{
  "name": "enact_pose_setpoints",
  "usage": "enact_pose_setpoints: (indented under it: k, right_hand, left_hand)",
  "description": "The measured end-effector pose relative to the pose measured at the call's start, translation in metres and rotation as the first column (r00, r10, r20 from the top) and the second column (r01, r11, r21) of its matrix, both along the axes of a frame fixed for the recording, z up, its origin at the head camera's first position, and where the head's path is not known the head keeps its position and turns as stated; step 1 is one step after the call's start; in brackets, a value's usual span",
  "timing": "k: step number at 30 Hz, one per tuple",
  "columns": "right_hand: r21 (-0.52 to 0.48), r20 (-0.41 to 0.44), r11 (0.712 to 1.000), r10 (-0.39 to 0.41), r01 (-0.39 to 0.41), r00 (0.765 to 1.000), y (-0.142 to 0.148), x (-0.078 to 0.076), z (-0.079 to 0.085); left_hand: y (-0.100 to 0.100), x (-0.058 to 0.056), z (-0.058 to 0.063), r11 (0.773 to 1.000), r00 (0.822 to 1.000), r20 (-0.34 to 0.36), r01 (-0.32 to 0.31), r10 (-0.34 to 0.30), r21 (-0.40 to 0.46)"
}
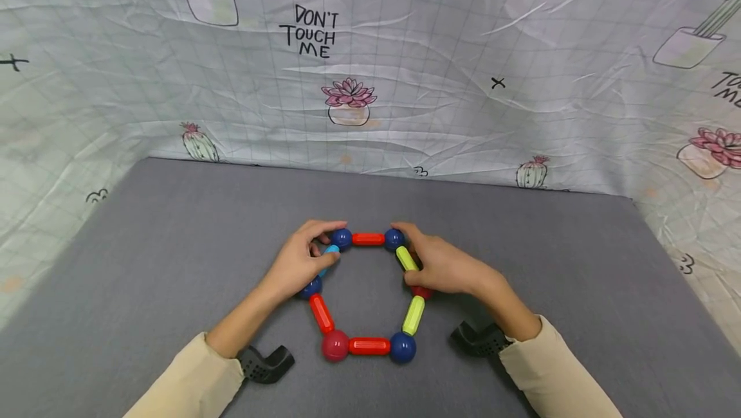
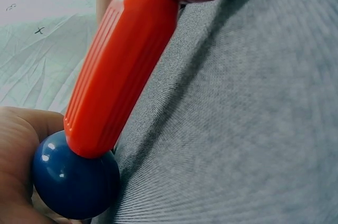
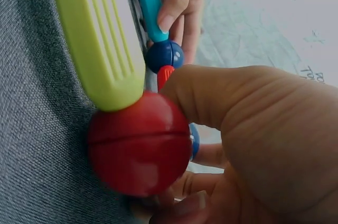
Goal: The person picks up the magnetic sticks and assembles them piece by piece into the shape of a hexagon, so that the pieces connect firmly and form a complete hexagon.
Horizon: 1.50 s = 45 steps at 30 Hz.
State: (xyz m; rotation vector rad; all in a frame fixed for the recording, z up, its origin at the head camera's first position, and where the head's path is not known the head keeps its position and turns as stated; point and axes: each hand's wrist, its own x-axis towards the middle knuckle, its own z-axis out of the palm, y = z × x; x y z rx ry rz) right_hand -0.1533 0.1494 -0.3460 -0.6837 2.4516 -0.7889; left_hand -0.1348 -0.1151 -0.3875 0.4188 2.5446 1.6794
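A closed ring of magnetic rods and balls lies on the grey table. On its upper left side my left hand (image 1: 296, 265) grips the light blue rod (image 1: 330, 258), with fingertips at the blue ball (image 1: 341, 238) above it. My right hand (image 1: 446, 265) holds the upper yellow-green rod (image 1: 405, 257), its index finger reaching the top right blue ball (image 1: 395, 239) and its thumb beside the red ball (image 3: 140, 145). A red rod (image 1: 368, 238) joins the two top balls. Toward the front, another red rod (image 1: 369, 346) links a red ball (image 1: 335, 345) and a blue ball (image 1: 402, 348).
The grey table (image 1: 202, 231) spreads around the ring. Behind it hangs a pale cloth (image 1: 428, 51) printed with potted plants and lettering. Black curved pieces (image 1: 267, 365) are strapped at both wrists, near the tabletop.
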Motion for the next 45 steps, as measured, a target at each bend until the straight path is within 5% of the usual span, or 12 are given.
enact_pose_setpoints:
  k: [21,26,31,37,45]
  right_hand:
    - [0.055,-0.023,0.998,-0.002,0.003,1.0,0.004,0.0,0.004]
    - [0.042,-0.044,0.999,0.012,-0.011,0.999,0.017,0.004,0.009]
    - [-0.013,-0.049,0.999,0.041,-0.042,0.998,0.038,0.018,0.007]
    - [-0.127,-0.102,0.984,0.112,-0.124,0.988,0.06,0.027,-0.009]
    - [-0.227,-0.197,0.948,0.178,-0.221,0.964,0.061,0.02,-0.021]
  left_hand:
    - [-0.002,-0.003,-0.002,1.0,0.999,0.013,0.031,-0.031,0.002]
    - [-0.011,0.002,0.008,0.996,0.998,0.021,0.061,-0.06,-0.061]
    - [-0.029,0.018,0.022,0.966,0.987,-0.019,0.153,-0.161,-0.21]
    - [-0.052,0.031,0.019,0.887,0.926,0.066,0.376,-0.373,-0.269]
    - [-0.05,0.029,0.012,0.886,0.925,0.039,0.374,-0.378,-0.275]
